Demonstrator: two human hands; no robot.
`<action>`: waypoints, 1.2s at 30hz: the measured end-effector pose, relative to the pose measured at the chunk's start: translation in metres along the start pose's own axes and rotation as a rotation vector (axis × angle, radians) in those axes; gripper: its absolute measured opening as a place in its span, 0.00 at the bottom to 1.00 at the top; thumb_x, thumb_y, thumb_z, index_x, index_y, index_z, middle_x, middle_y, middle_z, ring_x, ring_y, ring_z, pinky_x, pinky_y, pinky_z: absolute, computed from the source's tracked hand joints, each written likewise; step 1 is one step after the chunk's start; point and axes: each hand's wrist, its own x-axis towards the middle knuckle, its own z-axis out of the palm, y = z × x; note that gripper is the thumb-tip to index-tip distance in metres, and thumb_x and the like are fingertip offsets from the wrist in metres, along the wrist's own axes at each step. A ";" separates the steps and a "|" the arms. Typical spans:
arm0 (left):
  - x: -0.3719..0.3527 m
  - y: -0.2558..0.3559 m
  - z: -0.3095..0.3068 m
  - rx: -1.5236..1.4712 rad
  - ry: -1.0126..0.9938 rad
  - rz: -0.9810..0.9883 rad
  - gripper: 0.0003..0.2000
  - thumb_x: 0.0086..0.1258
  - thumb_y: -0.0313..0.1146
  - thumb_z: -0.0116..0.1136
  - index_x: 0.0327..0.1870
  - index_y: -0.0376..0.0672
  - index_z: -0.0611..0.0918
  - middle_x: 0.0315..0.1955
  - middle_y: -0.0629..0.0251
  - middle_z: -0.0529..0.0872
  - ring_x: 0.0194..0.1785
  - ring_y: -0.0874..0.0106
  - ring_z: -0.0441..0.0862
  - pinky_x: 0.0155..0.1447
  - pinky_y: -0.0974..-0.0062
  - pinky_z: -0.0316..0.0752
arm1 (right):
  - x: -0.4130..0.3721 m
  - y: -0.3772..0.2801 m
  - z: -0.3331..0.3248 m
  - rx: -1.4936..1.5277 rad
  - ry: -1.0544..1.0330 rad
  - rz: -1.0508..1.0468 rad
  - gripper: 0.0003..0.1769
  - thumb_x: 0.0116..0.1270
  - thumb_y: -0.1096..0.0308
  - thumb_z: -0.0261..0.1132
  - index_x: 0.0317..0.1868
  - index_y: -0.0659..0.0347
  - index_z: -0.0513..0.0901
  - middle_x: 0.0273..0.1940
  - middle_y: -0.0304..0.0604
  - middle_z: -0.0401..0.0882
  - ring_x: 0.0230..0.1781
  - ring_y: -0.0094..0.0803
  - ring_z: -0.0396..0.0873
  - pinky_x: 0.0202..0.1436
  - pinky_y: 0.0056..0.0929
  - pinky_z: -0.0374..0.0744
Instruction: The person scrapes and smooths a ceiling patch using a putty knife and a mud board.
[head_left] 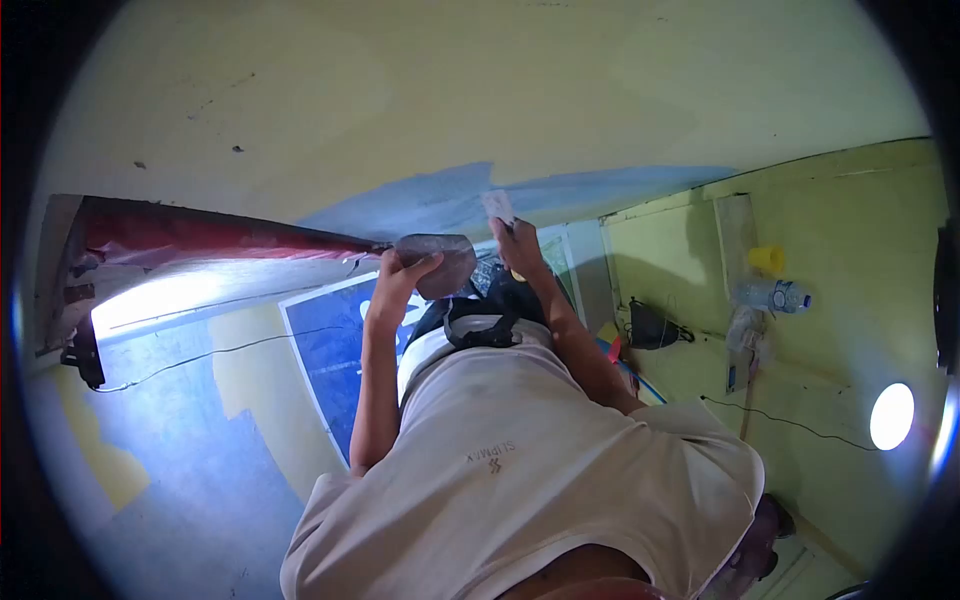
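Here the left hand clasps a grey plate by its edge and the right hand pinches a pale scraper just beside it, so a hard stroke may knock the plate loose.

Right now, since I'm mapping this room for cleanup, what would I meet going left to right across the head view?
Red-edged panel → grey plate → scraper → black pouch → plastic bottle → round light.
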 end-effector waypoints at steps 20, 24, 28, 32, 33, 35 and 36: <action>0.000 -0.006 0.003 -0.395 -0.072 -0.332 0.13 0.67 0.29 0.60 0.50 0.35 0.79 0.45 0.58 0.85 0.47 0.65 0.85 0.50 0.70 0.81 | -0.029 -0.027 -0.008 0.336 -0.110 -0.034 0.24 0.79 0.54 0.52 0.26 0.61 0.71 0.13 0.31 0.65 0.12 0.18 0.65 0.16 0.23 0.63; -0.006 -0.006 0.002 -0.316 0.029 -0.269 0.12 0.68 0.28 0.60 0.50 0.35 0.80 0.44 0.59 0.86 0.45 0.68 0.86 0.46 0.72 0.81 | -0.001 -0.036 0.007 0.394 -0.038 -0.096 0.22 0.79 0.56 0.52 0.26 0.61 0.70 0.14 0.33 0.65 0.09 0.21 0.65 0.13 0.23 0.63; -0.007 -0.004 -0.012 -0.296 0.052 -0.282 0.10 0.68 0.27 0.60 0.48 0.36 0.81 0.42 0.60 0.87 0.43 0.68 0.86 0.46 0.73 0.80 | 0.004 -0.020 0.014 0.425 -0.004 -0.096 0.19 0.78 0.59 0.54 0.29 0.62 0.71 0.15 0.32 0.65 0.08 0.19 0.64 0.12 0.22 0.62; -0.008 0.002 -0.017 -0.321 0.063 -0.229 0.11 0.68 0.26 0.59 0.49 0.35 0.80 0.45 0.58 0.86 0.47 0.67 0.86 0.51 0.72 0.80 | -0.001 -0.025 0.013 0.392 -0.010 -0.023 0.23 0.76 0.55 0.56 0.26 0.63 0.72 0.16 0.34 0.70 0.12 0.20 0.67 0.16 0.26 0.66; -0.006 0.007 -0.015 -0.319 0.070 -0.218 0.11 0.68 0.26 0.59 0.50 0.34 0.80 0.46 0.58 0.86 0.47 0.67 0.86 0.52 0.72 0.80 | -0.003 -0.025 0.015 0.463 -0.016 -0.004 0.23 0.76 0.55 0.56 0.26 0.63 0.72 0.15 0.34 0.70 0.12 0.20 0.67 0.15 0.25 0.66; 0.000 0.007 -0.015 -0.286 0.058 -0.208 0.13 0.69 0.26 0.59 0.52 0.33 0.79 0.47 0.57 0.86 0.49 0.66 0.85 0.53 0.71 0.80 | 0.004 -0.025 0.012 0.492 -0.023 -0.001 0.23 0.76 0.55 0.56 0.26 0.63 0.72 0.15 0.34 0.70 0.11 0.19 0.67 0.15 0.23 0.65; 0.000 0.006 -0.015 -0.291 0.044 -0.221 0.13 0.69 0.26 0.59 0.52 0.33 0.79 0.46 0.57 0.86 0.49 0.66 0.85 0.53 0.70 0.80 | 0.002 -0.032 0.010 0.454 -0.021 -0.002 0.23 0.76 0.54 0.56 0.27 0.63 0.72 0.15 0.33 0.69 0.11 0.18 0.67 0.14 0.22 0.64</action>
